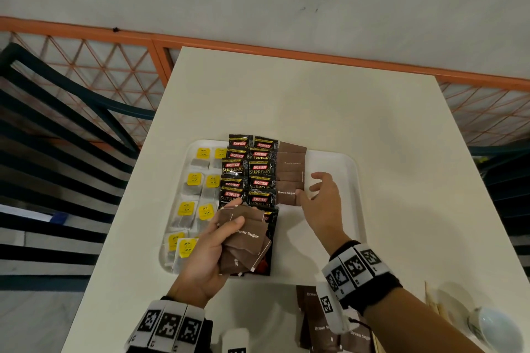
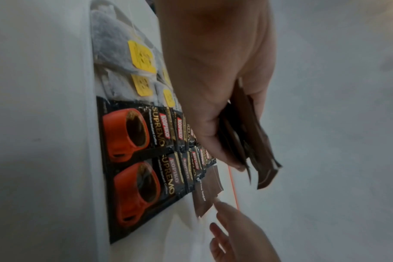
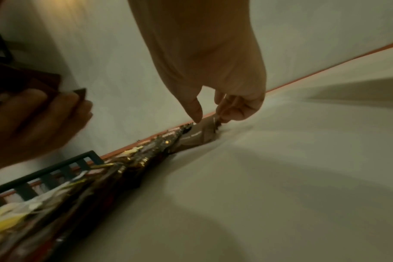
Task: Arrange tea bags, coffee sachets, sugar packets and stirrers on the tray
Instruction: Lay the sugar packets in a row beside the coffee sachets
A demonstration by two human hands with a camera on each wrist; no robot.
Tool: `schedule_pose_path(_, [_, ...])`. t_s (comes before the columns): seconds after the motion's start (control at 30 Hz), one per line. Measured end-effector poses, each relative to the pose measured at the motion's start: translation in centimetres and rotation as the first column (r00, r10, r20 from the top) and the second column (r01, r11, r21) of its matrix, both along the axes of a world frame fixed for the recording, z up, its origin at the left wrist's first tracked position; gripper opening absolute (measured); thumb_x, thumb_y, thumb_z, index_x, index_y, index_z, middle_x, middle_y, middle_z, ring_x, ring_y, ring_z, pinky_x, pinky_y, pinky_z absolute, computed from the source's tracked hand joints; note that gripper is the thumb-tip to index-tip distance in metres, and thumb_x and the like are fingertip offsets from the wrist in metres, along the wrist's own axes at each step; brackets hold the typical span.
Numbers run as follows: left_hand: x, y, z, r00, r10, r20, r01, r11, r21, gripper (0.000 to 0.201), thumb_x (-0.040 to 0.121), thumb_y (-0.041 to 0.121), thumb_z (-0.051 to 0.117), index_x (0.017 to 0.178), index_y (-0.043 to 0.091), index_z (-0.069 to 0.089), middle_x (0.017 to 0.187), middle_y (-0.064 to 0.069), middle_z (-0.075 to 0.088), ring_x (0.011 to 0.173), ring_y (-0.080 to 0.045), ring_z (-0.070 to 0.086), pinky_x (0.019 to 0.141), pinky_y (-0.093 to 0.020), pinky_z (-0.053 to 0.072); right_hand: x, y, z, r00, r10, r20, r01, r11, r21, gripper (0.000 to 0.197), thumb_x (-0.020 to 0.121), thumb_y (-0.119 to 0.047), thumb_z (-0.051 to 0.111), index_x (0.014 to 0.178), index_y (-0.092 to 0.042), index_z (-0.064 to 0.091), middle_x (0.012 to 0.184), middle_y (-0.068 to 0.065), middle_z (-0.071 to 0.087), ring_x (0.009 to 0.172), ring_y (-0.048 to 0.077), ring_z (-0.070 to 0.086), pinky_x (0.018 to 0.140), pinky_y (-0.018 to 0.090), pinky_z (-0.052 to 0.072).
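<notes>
A white tray [image 1: 354, 180] lies on the cream table. It carries columns of yellow-tagged tea bags [image 1: 195, 180], black coffee sachets [image 1: 259, 169] and brown sugar packets [image 1: 289, 178]. My left hand [image 1: 233, 216] hovers over the tray's near part and grips a fan of several brown sugar packets [image 1: 246, 238]; the left wrist view shows the same packets [image 2: 258, 141] between thumb and fingers. My right hand [image 1: 311, 189] is spread at the right edge of the nearest sugar packet [image 3: 198, 136] in the column, with thumb and fingertips touching it.
More brown sugar packets [image 1: 318, 321] lie on the table near the front edge, partly under my right wrist. Wooden stirrers [image 1: 433, 304] and a pale cup [image 1: 496, 329] sit at the front right. A dark slatted chair [image 1: 57, 123] stands at the left. The tray's right part [image 1: 324, 226] is bare.
</notes>
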State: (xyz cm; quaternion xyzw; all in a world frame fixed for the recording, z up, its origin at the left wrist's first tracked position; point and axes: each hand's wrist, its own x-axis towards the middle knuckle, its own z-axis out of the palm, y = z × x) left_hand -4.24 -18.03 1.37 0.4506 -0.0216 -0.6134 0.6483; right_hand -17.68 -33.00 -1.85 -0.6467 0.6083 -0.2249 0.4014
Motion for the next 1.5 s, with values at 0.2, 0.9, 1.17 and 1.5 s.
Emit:
schedule_pose_path(0.2, [-0.4,-0.6,0.0,0.997,0.049,0.065,-0.05,0.999,0.019,0.035,0.083,0.004,0.056,0.114,0.02,0.059,0.093,-0.009,0.072,0.075,-0.02,0.07,0.059,-0.03,0.058,1.4,4.1,4.3,0.913,0.35,0.208,-0.395,0.887,0.238,0.025,0.088,-0.041,0.054,0.098,-0.018,0.059,0.082,-0.008,0.058,0.073,0.004,0.054,0.058,0.011,0.039])
schedule_pose_path(0.9, [0.1,0.3,0.1,0.996,0.057,0.071,-0.056,0.998,-0.026,0.063,0.073,-0.012,0.058,0.124,0.024,0.053,0.09,-0.004,0.071,0.073,-0.018,0.069,0.053,-0.03,0.056,0.1,4.8,4.6,0.851,0.091,0.517,-0.316,0.875,0.367,0.027,0.096,-0.01,0.043,0.121,-0.01,0.055,0.108,0.008,0.064,0.086,0.017,0.065,0.066,0.022,0.055])
schedule_pose_path(1.17, [1.2,1.5,-0.4,0.994,0.09,0.056,-0.088,0.995,-0.036,0.054,0.074,-0.005,0.053,0.117,0.027,0.054,0.087,0.001,0.073,0.073,-0.014,0.07,0.054,-0.027,0.056,-3.8,1.9,2.1,0.882,-0.161,0.443,-0.027,0.921,0.388,0.013,0.089,-0.001,0.055,0.1,-0.005,0.06,0.099,0.015,0.065,0.087,0.023,0.066,0.071,0.023,0.058])
schedule_pose_path(1.5, [1.2,1.9,-0.4,0.993,0.066,0.095,-0.062,0.997,-0.043,0.05,0.082,-0.009,0.048,0.115,0.029,0.054,0.089,0.001,0.073,0.075,-0.016,0.07,0.056,-0.03,0.057,-2.0,1.7,-0.3,0.984,-0.055,0.171,0.015,0.974,0.226,0.016,0.082,-0.015,0.067,0.096,-0.017,0.057,0.088,0.002,0.067,0.076,0.015,0.059,0.069,0.026,0.046])
